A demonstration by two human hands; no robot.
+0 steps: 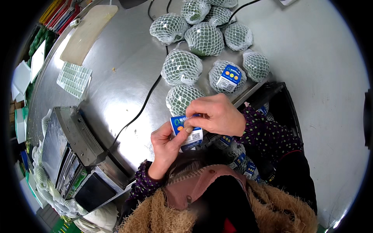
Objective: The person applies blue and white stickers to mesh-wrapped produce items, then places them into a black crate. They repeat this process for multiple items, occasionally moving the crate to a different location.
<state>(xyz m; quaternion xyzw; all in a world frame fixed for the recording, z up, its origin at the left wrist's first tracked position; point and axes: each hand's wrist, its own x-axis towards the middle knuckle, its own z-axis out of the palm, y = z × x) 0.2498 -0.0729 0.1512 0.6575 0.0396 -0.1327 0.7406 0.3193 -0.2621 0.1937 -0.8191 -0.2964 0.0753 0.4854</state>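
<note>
My left hand (166, 142) holds a small stack or strip of blue-and-white printed labels (193, 141) just in front of my body. The fingertips of my right hand (220, 113) pinch at the top of these labels; whether one is peeled loose is hidden by the fingers. Just beyond my hands lies a round green vegetable or fruit (183, 97) in clear film and a white foam net. Several more netted pieces (204, 39) sit on the steel table (122, 72). One of them, a netted piece (215, 75), bears a blue-and-white label (231, 76).
A black crate (291, 107) below my right forearm holds several labelled netted pieces (237, 153). At left stands a metal machine (87, 139) with a black cable (140, 110) crossing the table. A beige board (90, 32) and a sticker sheet (75, 78) lie at the far left.
</note>
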